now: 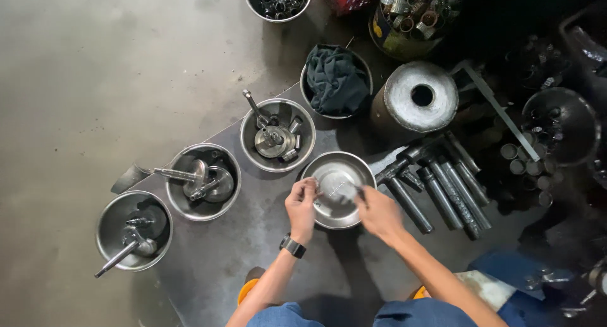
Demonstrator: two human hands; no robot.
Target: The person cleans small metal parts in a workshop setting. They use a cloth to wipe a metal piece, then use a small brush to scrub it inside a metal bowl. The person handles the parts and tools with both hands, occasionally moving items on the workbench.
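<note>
— Two hands over one shiny steel bowl (pixel 338 189)?
— Yes. Left hand (pixel 302 205) pinches something tiny at its rim; right hand (pixel 378 212) seems pinched too, unclear. Dark steel rods (pixel 442 188) lie right; a cloth-filled bowl (pixel 336 80) sits behind.

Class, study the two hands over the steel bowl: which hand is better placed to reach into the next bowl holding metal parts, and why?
The left hand. It sits at the near bowl's left rim, on the side facing the parts bowl. The right hand is at the far rim and would probably have to cross over.
</note>
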